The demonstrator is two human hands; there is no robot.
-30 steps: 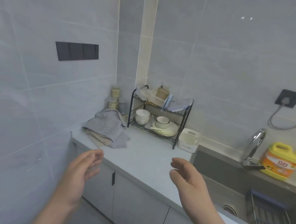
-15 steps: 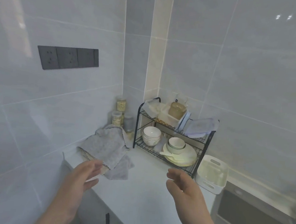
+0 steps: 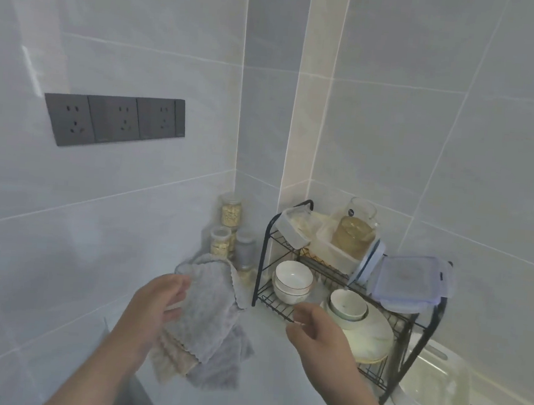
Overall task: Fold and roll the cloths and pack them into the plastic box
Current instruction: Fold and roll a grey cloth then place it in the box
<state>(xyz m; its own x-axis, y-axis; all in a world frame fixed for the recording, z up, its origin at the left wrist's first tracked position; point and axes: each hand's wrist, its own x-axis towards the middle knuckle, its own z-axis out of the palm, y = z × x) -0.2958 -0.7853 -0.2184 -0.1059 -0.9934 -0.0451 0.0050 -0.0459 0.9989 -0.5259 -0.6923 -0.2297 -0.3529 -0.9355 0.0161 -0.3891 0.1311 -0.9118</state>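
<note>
Loosely, left hand point(image 3: 150, 318) fingers spread beside grey cloths point(image 3: 212, 321) at the bench's point(image 3: 267, 385) corner. Right hand point(image 3: 321, 338) fingers relaxed, empty.

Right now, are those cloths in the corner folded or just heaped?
Heaped: the cloths lie loosely piled, overlapping at odd angles on the counter, none rolled.

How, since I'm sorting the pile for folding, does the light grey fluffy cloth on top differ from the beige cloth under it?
Colour: the light grey fluffy cloth is pale grey, the beige cloth sandy. Position: the grey one lies on top, the beige one beneath. Exposure: the grey one shows almost whole; the beige one shows only its near edge. Both have wavy scalloped edges.
</note>
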